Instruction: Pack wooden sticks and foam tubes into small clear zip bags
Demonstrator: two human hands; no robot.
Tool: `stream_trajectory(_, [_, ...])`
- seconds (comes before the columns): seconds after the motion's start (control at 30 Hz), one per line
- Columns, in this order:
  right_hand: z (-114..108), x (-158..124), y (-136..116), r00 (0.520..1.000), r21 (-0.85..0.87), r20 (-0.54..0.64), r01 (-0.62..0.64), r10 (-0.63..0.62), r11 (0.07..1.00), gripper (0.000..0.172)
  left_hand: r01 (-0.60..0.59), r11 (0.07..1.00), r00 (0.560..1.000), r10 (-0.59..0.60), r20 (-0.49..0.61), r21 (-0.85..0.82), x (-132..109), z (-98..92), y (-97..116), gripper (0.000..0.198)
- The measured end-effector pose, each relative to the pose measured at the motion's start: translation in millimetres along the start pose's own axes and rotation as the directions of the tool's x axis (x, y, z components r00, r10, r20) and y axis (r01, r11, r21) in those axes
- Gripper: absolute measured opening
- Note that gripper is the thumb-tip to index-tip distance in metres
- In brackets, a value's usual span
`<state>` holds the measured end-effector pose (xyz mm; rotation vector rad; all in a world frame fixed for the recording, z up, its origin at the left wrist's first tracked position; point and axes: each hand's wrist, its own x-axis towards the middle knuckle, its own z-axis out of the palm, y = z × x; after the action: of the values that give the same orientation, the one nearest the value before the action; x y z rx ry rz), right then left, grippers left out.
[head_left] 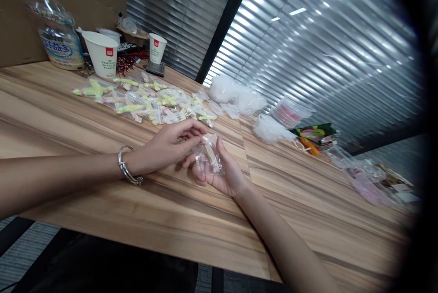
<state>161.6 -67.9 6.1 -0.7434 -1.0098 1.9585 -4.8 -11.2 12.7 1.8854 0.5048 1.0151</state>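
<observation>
A small clear plastic bag (211,158) lies across the palm and fingers of my right hand (229,172), with that thumb raised along its edge. Something pale is inside, too blurred to name. From the left, my left hand (167,144), with a silver bracelet at the wrist, pinches the bag's upper edge between thumb and fingers. Just beyond both hands, many small clear bags (167,99) with yellow and pinkish pieces in them are spread over the wooden table (290,197).
Back left stand a plastic jar (61,39), a large paper cup (101,55) and a smaller paper cup (157,49) on a dark flat device. Bundles of clear bags (236,94), a plastic tub (290,111) and mixed packaging (369,181) line the far edge by the blinds.
</observation>
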Motion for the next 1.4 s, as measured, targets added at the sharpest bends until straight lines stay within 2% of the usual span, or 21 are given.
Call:
stream_trajectory(0.13, [0.7, -0.1, -2.2, 0.999, 0.02, 0.041, -0.003, 0.002, 1.0, 0.073, -0.096, 0.984, 0.992, 0.108, -0.07, 0.151, 2.3, -3.7, -0.8, 0.019])
stream_trajectory(0.23, [-0.8, -0.3, -3.0, 0.998, 0.002, 0.059, -0.022, 0.022, 1.0, 0.07, -0.137, 0.97, 0.988, 0.147, -0.036, 0.203, 5.7, -7.2, -7.0, 0.018])
stream_trajectory(0.33, [-3.9, -0.3, -2.3, 0.996, -0.04, 0.069, -0.052, 0.054, 0.998, 0.07, -0.131, 0.978, 0.99, 0.119, 0.081, 0.16, 9.4, -10.4, -14.3, 0.019])
stream_trajectory(0.47, [-7.4, -0.3, -1.1, 0.993, -0.084, 0.073, -0.085, 0.092, 0.993, 0.077, -0.167, 0.984, 0.96, 0.146, 0.24, 0.067, 15.4, -15.3, -19.4, 0.019])
stream_trajectory(0.63, [-8.9, 0.0, 0.4, 0.984, -0.11, 0.108, -0.128, 0.14, 0.986, 0.079, -0.148, 0.989, 0.89, 0.122, 0.439, 0.025, 22.2, -22.6, -18.5, 0.021])
stream_trajectory(0.8, [-9.1, -0.3, 4.0, 0.961, -0.109, 0.169, -0.201, 0.218, 0.973, 0.08, -0.117, 0.993, 0.826, 0.085, 0.558, 0.023, 20.6, -25.9, -14.2, 0.028])
stream_trajectory(1.0, [-8.1, -0.9, 4.8, 0.926, -0.086, 0.242, -0.279, 0.291, 0.957, 0.071, -0.079, 0.995, 0.777, 0.104, 0.62, -0.069, 19.7, -24.9, -6.0, 0.024])
stream_trajectory(1.13, [-6.5, -0.9, 4.4, 0.922, -0.075, 0.263, -0.272, 0.282, 0.959, 0.067, -0.113, 0.992, 0.733, 0.121, 0.669, -0.055, 21.1, -24.1, -7.2, 0.024])
stream_trajectory(1.2, [-5.8, -1.2, 4.5, 0.927, -0.089, 0.24, -0.276, 0.29, 0.957, 0.068, -0.129, 0.99, 0.73, 0.129, 0.671, -0.049, 20.9, -23.3, -10.3, 0.024])
stream_trajectory(1.4, [-5.3, -3.0, 2.3, 0.926, -0.087, 0.185, -0.319, 0.33, 0.944, 0.069, -0.207, 0.978, 0.756, 0.162, 0.634, -0.003, 17.7, -20.0, -16.3, 0.02])
